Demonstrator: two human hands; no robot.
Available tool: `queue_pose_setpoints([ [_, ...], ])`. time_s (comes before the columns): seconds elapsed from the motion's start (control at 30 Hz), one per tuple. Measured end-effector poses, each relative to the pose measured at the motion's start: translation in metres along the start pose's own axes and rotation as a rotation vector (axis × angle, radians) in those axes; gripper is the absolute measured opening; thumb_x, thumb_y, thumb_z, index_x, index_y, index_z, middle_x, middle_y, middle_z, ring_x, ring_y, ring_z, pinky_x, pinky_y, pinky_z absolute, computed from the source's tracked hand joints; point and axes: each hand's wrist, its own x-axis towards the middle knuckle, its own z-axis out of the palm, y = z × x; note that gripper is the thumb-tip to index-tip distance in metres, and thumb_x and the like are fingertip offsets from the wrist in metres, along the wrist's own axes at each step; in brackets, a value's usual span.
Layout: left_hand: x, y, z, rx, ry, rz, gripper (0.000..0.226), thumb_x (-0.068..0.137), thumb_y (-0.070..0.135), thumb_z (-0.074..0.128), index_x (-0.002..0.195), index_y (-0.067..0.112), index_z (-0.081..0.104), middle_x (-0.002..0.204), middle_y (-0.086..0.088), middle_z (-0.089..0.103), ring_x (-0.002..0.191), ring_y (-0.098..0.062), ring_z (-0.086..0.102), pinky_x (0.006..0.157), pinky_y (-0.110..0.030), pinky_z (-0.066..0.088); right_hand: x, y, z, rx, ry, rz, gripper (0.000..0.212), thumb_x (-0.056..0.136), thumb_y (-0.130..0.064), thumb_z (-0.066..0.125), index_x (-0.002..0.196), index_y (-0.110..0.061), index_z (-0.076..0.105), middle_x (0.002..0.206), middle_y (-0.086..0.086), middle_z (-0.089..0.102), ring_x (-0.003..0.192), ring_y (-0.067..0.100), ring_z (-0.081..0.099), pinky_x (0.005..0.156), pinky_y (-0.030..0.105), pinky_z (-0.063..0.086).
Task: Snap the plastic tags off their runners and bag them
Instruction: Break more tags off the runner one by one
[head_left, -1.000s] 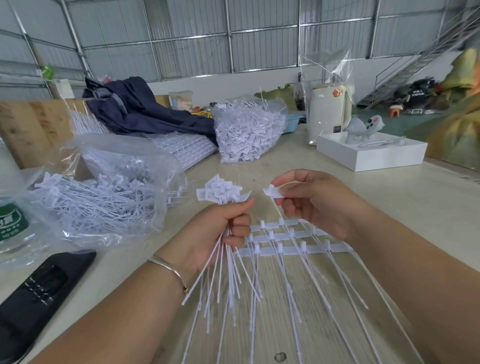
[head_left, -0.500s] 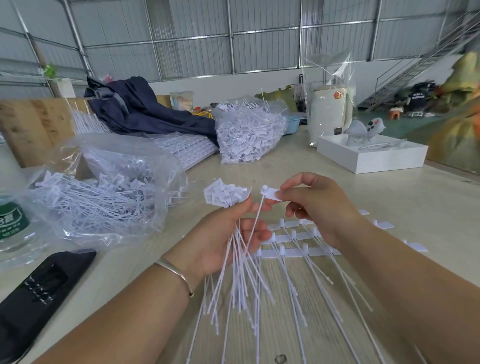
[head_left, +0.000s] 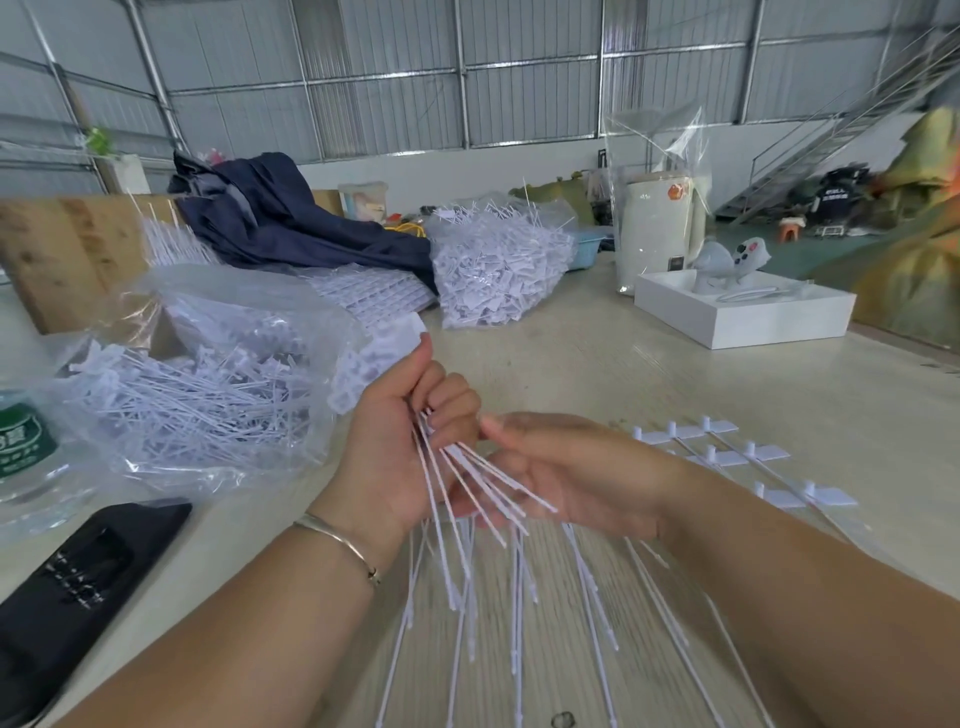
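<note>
Corrugated metal walls and a steel staircase stand behind a pale table (head_left: 649, 374) that carries the work. At its middle, the left hand (head_left: 400, 452) clenches a bundle of white plastic tags (head_left: 467, 483); their flat heads fan out blurred above the fist, near the mouth of the clear bag (head_left: 208, 395), while the thin stems splay down toward the viewer. A thin bracelet (head_left: 340, 543) circles that wrist. The right hand (head_left: 566, 473) lies just beside the left, palm turned up under the spread stems, fingers loosely extended with a fingertip touching the left hand's knuckles; it grasps nothing that can be made out. Right of it, a runner strip (head_left: 727, 457) with tags not yet snapped off lies flat on the table, partly hidden by the right forearm. The clear bag at left is full of loose tags. Farther back sits a second filled bag (head_left: 498, 270), next to a dark blue garment (head_left: 280, 218). At right rest a white box (head_left: 743, 317) and a white cylindrical appliance (head_left: 657, 228) under plastic wrap. A black case (head_left: 78, 587) and a green-labelled bottle (head_left: 21, 441) sit at the left edge.
</note>
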Motion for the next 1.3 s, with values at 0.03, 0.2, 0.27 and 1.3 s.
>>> queue_pose_setpoints([
  [0.03,0.0,-0.001,0.001,0.001,0.018,0.039,0.05,0.082,0.032,0.058,0.044,0.018,0.028,0.049,0.005,0.025,0.037,-0.005,0.027,0.032,-0.013,0.019,0.0,0.001,0.003,-0.014,-0.048,0.025,0.058,0.087,-0.041,0.061,0.123,0.003,0.055,0.116,0.027,0.062,0.106,0.035,0.061,0.098,0.05,0.047],
  [0.2,0.002,-0.007,-0.001,0.351,0.208,0.292,0.057,0.096,0.034,0.048,0.043,0.018,0.035,0.056,0.001,0.041,0.048,-0.009,0.038,0.039,-0.016,0.03,-0.004,-0.001,0.011,-0.139,-0.165,0.046,0.04,0.092,-0.033,0.057,0.118,-0.004,0.058,0.108,0.022,0.066,0.083,0.028,0.066,0.07,0.031,0.052],
  [0.27,0.002,-0.009,-0.001,0.417,0.246,0.345,0.063,0.1,0.043,0.042,0.042,0.018,0.038,0.059,0.0,0.047,0.05,-0.008,0.044,0.042,-0.016,0.033,-0.004,-0.001,0.01,-0.2,-0.118,0.026,0.037,0.089,-0.032,0.061,0.116,-0.006,0.059,0.098,0.017,0.069,0.071,0.021,0.063,0.062,0.026,0.044],
  [1.3,0.001,-0.01,-0.013,0.89,0.34,0.268,0.051,0.086,0.061,0.059,0.049,0.026,0.058,0.061,0.0,0.058,0.056,-0.012,0.05,0.059,-0.027,0.039,-0.001,-0.007,0.008,-0.882,0.343,-0.156,0.033,0.103,-0.025,0.042,0.072,-0.02,0.052,0.053,-0.011,0.042,0.043,0.002,0.037,0.046,0.013,0.032],
])
